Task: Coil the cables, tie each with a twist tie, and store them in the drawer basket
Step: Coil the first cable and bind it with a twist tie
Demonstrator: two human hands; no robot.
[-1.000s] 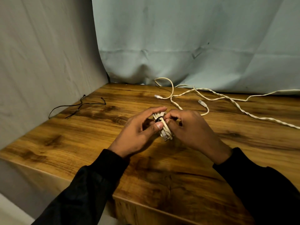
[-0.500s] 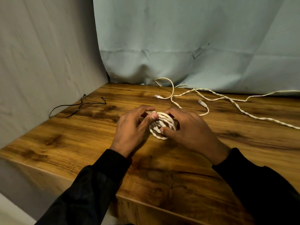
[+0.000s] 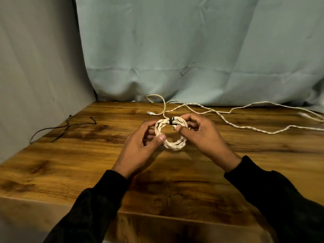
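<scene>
A coiled white braided cable (image 3: 175,145) forms a small ring held just above the wooden table (image 3: 73,165), between both hands. A black twist tie (image 3: 171,121) wraps the coil at its far side. My left hand (image 3: 140,146) pinches the ring's left side with thumb and fingers. My right hand (image 3: 199,135) pinches its right side, thumb tip near the tie. A second, uncoiled white cable (image 3: 228,121) sprawls across the back of the table toward the right. No drawer basket is in view.
Loose black twist ties (image 3: 64,128) lie at the table's back left, near the grey cloth wall. A pale green cloth hangs behind the table. The table's front edge (image 3: 157,214) runs below my sleeves.
The coil went from a squeezed bundle to an open ring, lifted and turned so the tie faces away. The camera view also tilted upward and closer.
</scene>
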